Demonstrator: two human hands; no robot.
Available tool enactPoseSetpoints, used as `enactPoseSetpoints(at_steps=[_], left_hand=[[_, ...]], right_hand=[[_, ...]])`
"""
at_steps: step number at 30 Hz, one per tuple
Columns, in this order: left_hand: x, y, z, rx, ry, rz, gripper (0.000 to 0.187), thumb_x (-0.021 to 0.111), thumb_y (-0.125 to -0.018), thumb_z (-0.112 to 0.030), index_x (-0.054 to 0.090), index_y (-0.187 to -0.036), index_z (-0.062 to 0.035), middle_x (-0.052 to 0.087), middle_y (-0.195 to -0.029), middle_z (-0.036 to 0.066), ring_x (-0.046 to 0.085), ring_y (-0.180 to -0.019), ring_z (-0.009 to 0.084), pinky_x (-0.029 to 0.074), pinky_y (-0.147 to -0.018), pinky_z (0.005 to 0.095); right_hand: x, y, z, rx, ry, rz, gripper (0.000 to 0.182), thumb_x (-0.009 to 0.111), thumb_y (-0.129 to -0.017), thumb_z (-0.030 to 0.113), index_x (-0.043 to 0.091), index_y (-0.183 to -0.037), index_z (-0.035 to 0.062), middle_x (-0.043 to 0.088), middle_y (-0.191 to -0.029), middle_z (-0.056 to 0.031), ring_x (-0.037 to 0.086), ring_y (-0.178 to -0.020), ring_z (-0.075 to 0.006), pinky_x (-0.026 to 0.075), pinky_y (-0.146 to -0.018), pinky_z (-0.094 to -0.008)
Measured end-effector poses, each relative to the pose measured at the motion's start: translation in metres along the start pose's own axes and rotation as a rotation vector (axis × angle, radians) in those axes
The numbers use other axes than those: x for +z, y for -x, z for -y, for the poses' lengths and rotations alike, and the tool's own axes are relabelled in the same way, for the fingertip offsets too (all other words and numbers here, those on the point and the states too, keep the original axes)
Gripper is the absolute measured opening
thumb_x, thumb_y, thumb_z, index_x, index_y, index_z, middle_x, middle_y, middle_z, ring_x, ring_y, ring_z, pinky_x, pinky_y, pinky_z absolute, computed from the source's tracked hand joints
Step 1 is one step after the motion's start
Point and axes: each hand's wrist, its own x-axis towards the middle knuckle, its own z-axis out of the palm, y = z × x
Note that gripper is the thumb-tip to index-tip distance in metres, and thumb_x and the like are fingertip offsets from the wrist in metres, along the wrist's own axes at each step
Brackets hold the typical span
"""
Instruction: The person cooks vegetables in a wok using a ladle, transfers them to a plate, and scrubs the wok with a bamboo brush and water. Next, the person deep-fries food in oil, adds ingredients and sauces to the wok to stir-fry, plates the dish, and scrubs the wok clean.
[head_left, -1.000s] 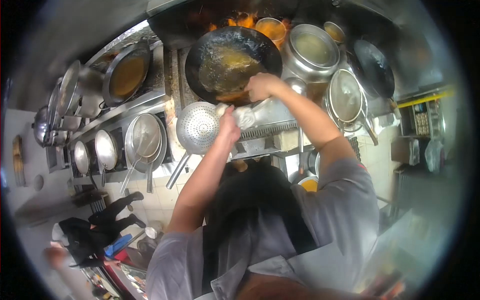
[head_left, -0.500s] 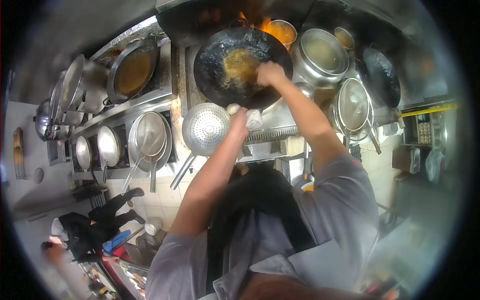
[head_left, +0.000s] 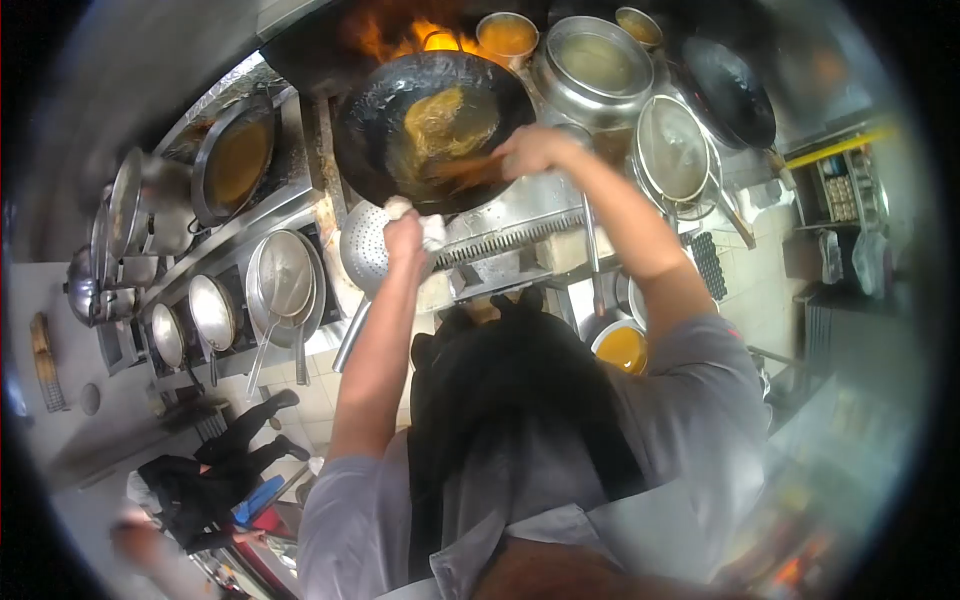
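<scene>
My left hand [head_left: 404, 242] is closed around a white cloth [head_left: 433, 232] at the near rim of a large black wok [head_left: 360, 130]; any handle beneath is hidden. My right hand [head_left: 535, 152] reaches over the wok's right rim. It grips a brown brush-like tool, probably a bamboo wok brush [head_left: 468, 172], whose bristly end is blurred by motion. Yellowish-brown liquid [head_left: 435, 125] swirls in the wok. Partly behind my left hand, a perforated steel strainer [head_left: 362, 250] rests with its handle toward me.
Flames [head_left: 425, 40] rise behind the wok. On the right stand a steel pot [head_left: 600, 62] and a mesh strainer [head_left: 672, 150]. A brown-filled wok [head_left: 238, 172] and several pans sit at left. A bowl of orange liquid [head_left: 622, 348] lies below my right arm. Another person [head_left: 190, 495] is at lower left.
The brush has swept from the middle of the wok to its near right side. The flames look larger, and more liquid shows. The whole view has shifted, so the stove sits higher and further left.
</scene>
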Motion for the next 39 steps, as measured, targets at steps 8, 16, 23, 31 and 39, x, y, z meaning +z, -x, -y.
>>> enactPoseSetpoints(at_steps=[8, 16, 23, 31, 39], left_hand=[[-0.026, 0.020, -0.038, 0.218, -0.283, -0.090, 0.042, 0.063, -0.075, -0.021, 0.060, -0.087, 0.0191, 0.066, -0.084, 0.029, 0.066, -0.080, 0.0332, 0.050, -0.076, 0.0421], [0.032, 0.087, -0.099, 0.692, -0.619, -0.315, 0.044, 0.064, -0.075, -0.024, 0.056, -0.090, 0.0164, 0.064, -0.087, 0.035, 0.065, -0.089, 0.0474, 0.050, -0.085, 0.0470], [0.051, 0.125, 0.012, 0.953, -0.594, -0.160, 0.051, 0.071, -0.075, -0.013, 0.040, -0.108, 0.0102, 0.055, -0.097, 0.034, 0.056, -0.092, 0.0501, 0.044, -0.085, 0.0525], [0.014, 0.067, 0.047, 0.557, -0.395, -0.242, 0.048, 0.065, -0.080, -0.020, 0.046, -0.103, 0.0180, 0.058, -0.094, 0.035, 0.058, -0.091, 0.0481, 0.043, -0.088, 0.0480], [0.058, -0.054, 0.064, -0.042, 0.200, 0.113, 0.047, 0.060, -0.085, -0.028, 0.059, -0.099, 0.0176, 0.065, -0.096, 0.024, 0.063, -0.084, 0.0279, 0.049, -0.077, 0.0406]], right_hand=[[-0.035, 0.026, -0.074, 0.361, 0.011, -0.459, 0.049, 0.066, -0.081, 0.035, 0.062, -0.129, 0.0317, 0.067, -0.119, -0.0116, 0.062, -0.113, -0.0304, 0.050, -0.096, -0.0431], [0.012, -0.026, -0.075, 0.461, -0.320, -0.582, 0.052, 0.065, -0.079, 0.045, 0.062, -0.129, 0.0306, 0.066, -0.123, -0.0101, 0.060, -0.116, -0.0302, 0.048, -0.100, -0.0409], [0.033, -0.022, 0.002, 0.243, -1.824, -0.851, 0.049, 0.064, -0.090, 0.022, 0.051, -0.136, 0.0141, 0.066, -0.077, -0.0044, 0.052, -0.043, -0.0127, 0.043, -0.038, -0.0282], [0.060, 0.035, -0.029, -0.171, -0.155, -0.116, 0.063, 0.073, -0.075, 0.047, 0.059, -0.134, 0.0298, 0.067, -0.119, -0.0157, 0.062, -0.114, -0.0308, 0.042, -0.104, -0.0411], [-0.110, -0.074, -0.041, 0.339, -0.180, -1.266, 0.037, 0.050, -0.092, 0.035, 0.064, -0.118, 0.0118, 0.068, -0.082, -0.0213, 0.067, -0.078, -0.0394, 0.053, -0.070, -0.0508]])
